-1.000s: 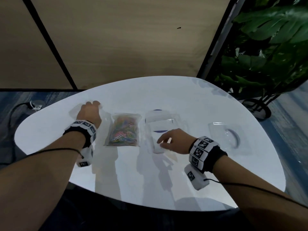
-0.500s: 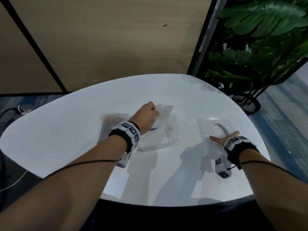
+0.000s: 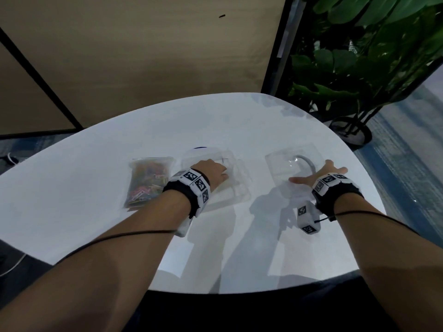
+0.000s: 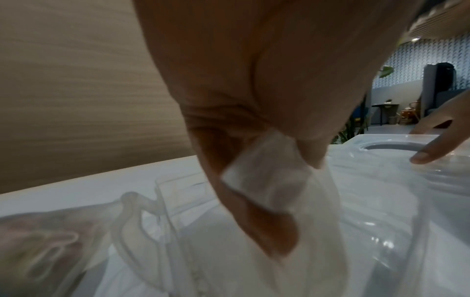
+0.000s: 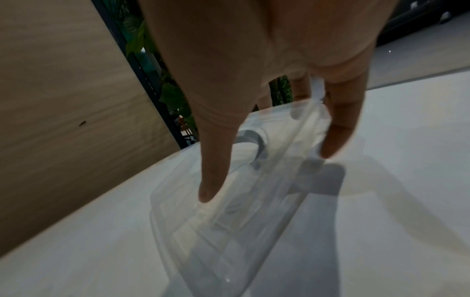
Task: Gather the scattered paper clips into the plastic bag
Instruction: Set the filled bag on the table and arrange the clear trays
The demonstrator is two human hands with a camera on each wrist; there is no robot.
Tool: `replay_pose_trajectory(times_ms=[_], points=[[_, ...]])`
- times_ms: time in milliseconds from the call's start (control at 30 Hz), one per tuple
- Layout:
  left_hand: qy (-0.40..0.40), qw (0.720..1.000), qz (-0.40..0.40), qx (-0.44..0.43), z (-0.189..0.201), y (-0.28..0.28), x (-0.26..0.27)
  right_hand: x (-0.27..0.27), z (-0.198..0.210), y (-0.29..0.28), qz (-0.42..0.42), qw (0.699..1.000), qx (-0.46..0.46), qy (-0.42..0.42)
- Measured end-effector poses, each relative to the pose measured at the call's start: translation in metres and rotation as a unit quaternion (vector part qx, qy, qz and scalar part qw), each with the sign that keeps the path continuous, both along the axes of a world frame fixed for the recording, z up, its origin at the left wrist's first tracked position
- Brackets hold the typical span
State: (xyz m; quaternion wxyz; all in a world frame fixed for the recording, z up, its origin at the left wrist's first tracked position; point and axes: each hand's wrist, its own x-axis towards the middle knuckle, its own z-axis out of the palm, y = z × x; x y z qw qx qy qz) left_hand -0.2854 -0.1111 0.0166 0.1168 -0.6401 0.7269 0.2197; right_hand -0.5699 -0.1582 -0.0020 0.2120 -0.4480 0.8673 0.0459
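A clear plastic bag full of coloured paper clips (image 3: 148,182) lies flat on the white table (image 3: 96,224); it shows blurred at the lower left of the left wrist view (image 4: 45,237). To its right stands a clear plastic box (image 3: 237,188). My left hand (image 3: 213,174) is over that box and pinches a flap of thin clear plastic (image 4: 267,176) between thumb and fingers. My right hand (image 3: 316,174) is spread over a clear lid with a grey handle (image 3: 287,164). Its thumb (image 5: 211,180) and a finger (image 5: 335,140) straddle the lid. No loose clips show.
The table's rounded edge (image 3: 374,188) runs close past the lid on the right. A large potted plant (image 3: 371,56) stands beyond it. A wood-panel wall (image 3: 143,56) is behind the table. A cable (image 3: 119,236) runs along each forearm.
My left hand has come from the table's far left to the middle box with clear plastic in it. My right hand has left the middle box and gone right to the lid.
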Motion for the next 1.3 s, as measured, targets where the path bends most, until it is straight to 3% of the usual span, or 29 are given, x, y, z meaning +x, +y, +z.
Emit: replay_pose_trajectory(times_ms=[167, 267, 333, 433, 533, 633, 733, 800, 900, 1033, 1100, 1200, 1300], points=[[0.06, 0.997, 0.028, 0.044, -0.002, -0.001, 0.016, -0.008, 0.01, -0.024, -0.053, 0.984, -0.09, -0.143], [0.055, 0.992, 0.033, 0.11, 0.002, -0.003, 0.028, -0.014, 0.013, -0.031, -0.14, 0.915, -0.176, -0.336], [0.039, 0.99, 0.038, 0.13, 0.003, -0.002, 0.036, -0.015, 0.015, -0.032, -0.192, 0.87, -0.204, -0.405], [0.053, 0.99, 0.078, 0.101, -0.002, -0.004, 0.042, -0.008, 0.03, -0.034, -0.191, 0.827, -0.229, -0.477], [0.11, 0.987, 0.109, 0.05, -0.009, -0.008, 0.042, 0.013, 0.05, -0.03, -0.142, 0.805, -0.238, -0.524], [0.092, 0.993, 0.068, -0.015, -0.018, -0.009, 0.039, 0.03, 0.057, -0.026, -0.123, 0.78, -0.258, -0.557], [0.079, 0.996, 0.044, -0.023, -0.03, -0.006, 0.033, 0.046, 0.064, -0.023, -0.135, 0.709, -0.321, -0.614], [0.085, 0.994, 0.044, -0.046, -0.035, -0.005, 0.032, 0.058, 0.071, -0.022, -0.129, 0.678, -0.34, -0.639], [0.063, 0.99, 0.061, -0.115, -0.04, -0.007, 0.031, 0.079, 0.08, -0.018, -0.116, 0.689, -0.308, -0.645], [0.058, 0.976, 0.09, -0.189, -0.039, -0.009, 0.028, 0.104, 0.082, -0.007, -0.081, 0.783, -0.211, -0.58], [0.053, 0.981, 0.076, -0.171, -0.039, -0.006, 0.03, 0.113, 0.083, -0.003, -0.064, 0.809, -0.171, -0.559], [0.097, 0.991, 0.028, -0.091, -0.037, -0.001, 0.036, 0.121, 0.087, -0.002, -0.063, 0.8, -0.152, -0.577], [0.185, 0.978, 0.039, -0.09, -0.025, 0.006, 0.057, 0.128, 0.088, -0.004, -0.04, 0.803, -0.154, -0.574]])
